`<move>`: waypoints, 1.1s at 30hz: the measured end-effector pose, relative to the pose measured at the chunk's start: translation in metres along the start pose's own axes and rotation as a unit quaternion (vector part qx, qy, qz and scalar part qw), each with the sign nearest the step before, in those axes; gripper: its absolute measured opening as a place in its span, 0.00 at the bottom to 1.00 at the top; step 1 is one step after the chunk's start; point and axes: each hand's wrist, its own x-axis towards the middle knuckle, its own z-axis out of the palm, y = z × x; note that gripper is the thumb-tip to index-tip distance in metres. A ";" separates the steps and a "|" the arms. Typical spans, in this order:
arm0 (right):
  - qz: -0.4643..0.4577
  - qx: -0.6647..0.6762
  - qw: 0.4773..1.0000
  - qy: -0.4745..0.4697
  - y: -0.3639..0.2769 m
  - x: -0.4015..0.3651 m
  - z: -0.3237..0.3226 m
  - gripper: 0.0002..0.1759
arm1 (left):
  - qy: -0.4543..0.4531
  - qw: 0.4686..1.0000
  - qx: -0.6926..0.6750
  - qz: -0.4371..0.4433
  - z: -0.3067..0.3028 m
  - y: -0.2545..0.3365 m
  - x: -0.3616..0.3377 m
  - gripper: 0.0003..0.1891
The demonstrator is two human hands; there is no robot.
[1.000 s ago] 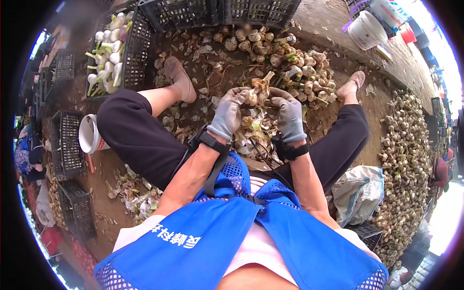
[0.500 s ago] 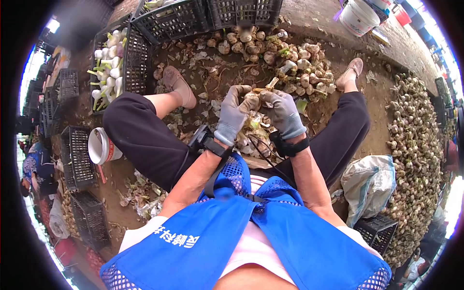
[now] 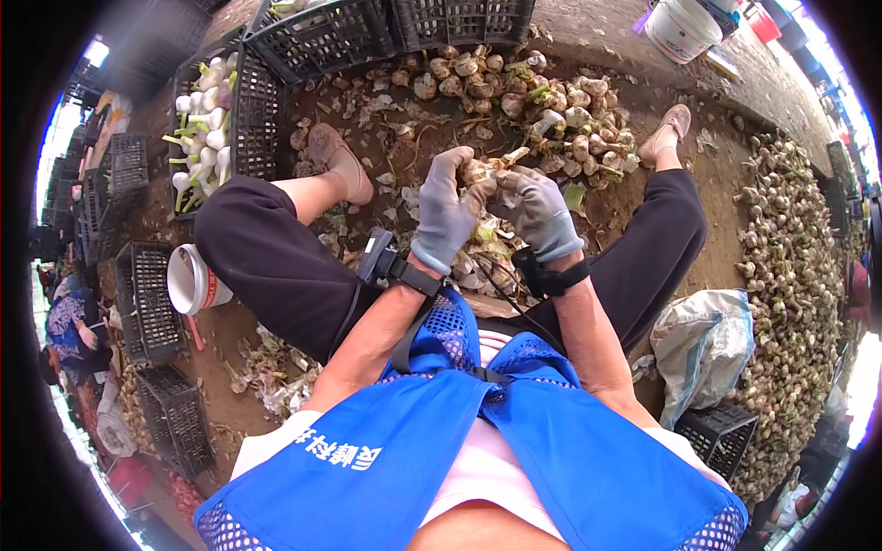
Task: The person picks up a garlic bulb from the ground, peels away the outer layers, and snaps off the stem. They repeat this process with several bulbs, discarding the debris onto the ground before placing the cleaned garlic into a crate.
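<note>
Between my two gloved hands is a garlic bulb (image 3: 478,172), its stem pointing up to the right. My left hand (image 3: 447,207) has its fingers curled round the bulb's left side. My right hand (image 3: 536,209) pinches at the bulb and its stem from the right. Peeled skins (image 3: 491,241) lie on the ground beneath the hands. Beyond them is a heap of unpeeled garlic (image 3: 579,124) between my feet.
A crate of clean white garlic (image 3: 257,124) stands at the upper left, beside more black crates (image 3: 322,41). A white bucket (image 3: 187,280) is left of my knee. On the right are a sack (image 3: 703,354) and a large garlic pile (image 3: 790,275). A person (image 3: 73,317) is at far left.
The fingers of my left hand have opened a little and shifted round the bulb, which shows more now. The stem has tilted further to the right. My left wrist has turned slightly.
</note>
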 end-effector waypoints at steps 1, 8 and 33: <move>-0.094 -0.115 0.989 -0.012 0.005 0.001 -0.001 0.07 | 0.011 0.996 0.070 0.057 -0.001 0.005 0.001 0.21; 0.126 0.172 0.972 0.097 -0.008 0.006 0.007 0.08 | -0.053 0.890 -0.355 -0.280 0.006 -0.010 -0.011 0.20; -0.044 -0.097 0.994 -0.029 -0.003 0.004 0.001 0.10 | -0.037 0.998 0.050 -0.013 -0.007 0.014 -0.004 0.24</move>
